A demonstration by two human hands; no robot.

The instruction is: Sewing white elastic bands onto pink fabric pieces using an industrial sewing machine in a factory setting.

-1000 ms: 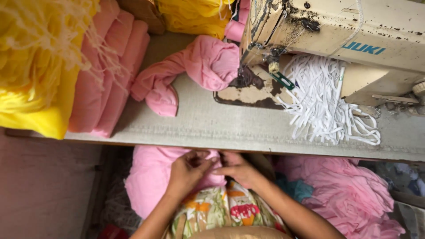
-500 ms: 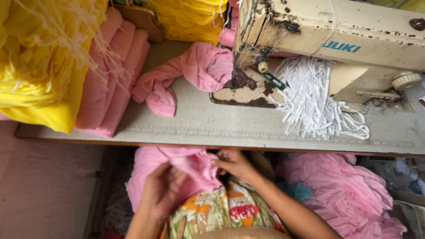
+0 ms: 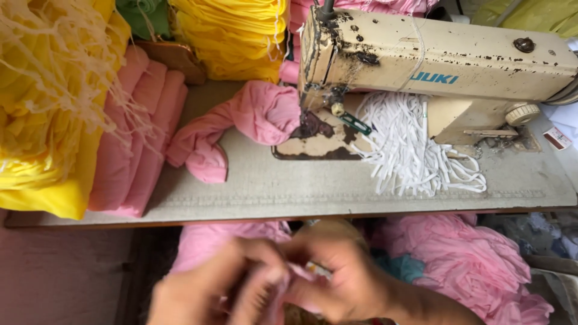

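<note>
Pink cloth [image 3: 283, 283] sits low in the view, below the front edge of the surface [image 3: 301, 189], pinched between two hands that meet over the person's lap. Both hands are blurred: the left hand [image 3: 208, 289] has its fingers curled in around the cloth, and the right hand [image 3: 343, 274] is closed on the same piece from the other side, fingertips touching the left hand's. How tightly each grips cannot be told through the blur. One sewing machine [image 3: 433, 60], cream and chipped with rust spots, stands at the back right of the surface. One bunched pink garment [image 3: 241, 129] lies under its needle end and trails toward the left. One heap of white elastic strips [image 3: 409, 147] lies just beside the machine's base. One stack of folded pink pieces [image 3: 135, 144] lies at the left, touching a yellow pile [image 3: 42, 120] with frayed threads; a second yellow stack [image 3: 235, 36] sits at the back. Another heap of pink fabric [image 3: 463, 265] lies below the surface at the right.
</note>
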